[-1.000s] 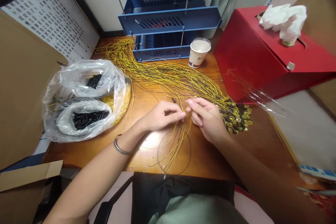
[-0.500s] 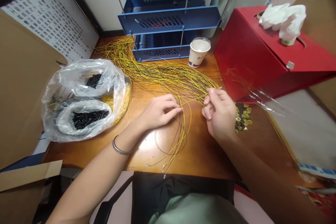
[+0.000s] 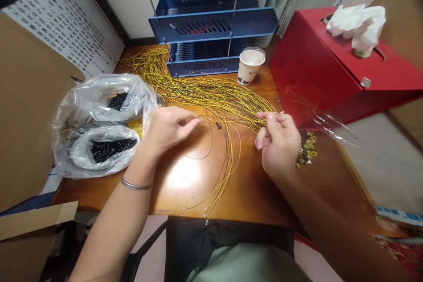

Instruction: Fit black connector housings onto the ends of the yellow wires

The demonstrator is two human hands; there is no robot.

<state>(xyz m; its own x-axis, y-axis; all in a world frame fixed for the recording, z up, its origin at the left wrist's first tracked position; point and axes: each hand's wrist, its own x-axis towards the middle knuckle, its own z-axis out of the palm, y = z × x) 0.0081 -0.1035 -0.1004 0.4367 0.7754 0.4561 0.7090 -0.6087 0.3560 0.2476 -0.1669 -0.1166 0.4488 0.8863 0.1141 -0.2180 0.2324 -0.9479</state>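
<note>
My right hand (image 3: 280, 145) pinches a thin wire (image 3: 279, 113) between thumb and forefinger, close to its pale tip, at the right end of a long bundle of yellow and dark wires (image 3: 218, 92). My left hand (image 3: 170, 128) hovers beside the plastic bag, thumb and fingers drawn together; what lies between them, if anything, is too fine to make out. A dark wire loop hangs below its fingertips. Between my hands lies a small black piece (image 3: 218, 125). Several wires with metal-tipped ends (image 3: 207, 221) curve to the desk's front edge.
The clear plastic bag (image 3: 62, 141) holds smaller bags of black pieces (image 3: 112, 150) and some yellow ones. Blue tray shelves (image 3: 211, 26) and a paper cup (image 3: 250, 68) stand at the back. A red box (image 3: 307, 61) is on the right, near small brass-coloured parts (image 3: 308, 147).
My left hand has moved left toward the bag, off the yellow wire stretched between my hands. The small black piece now shows on the desk. My right hand has barely shifted.
</note>
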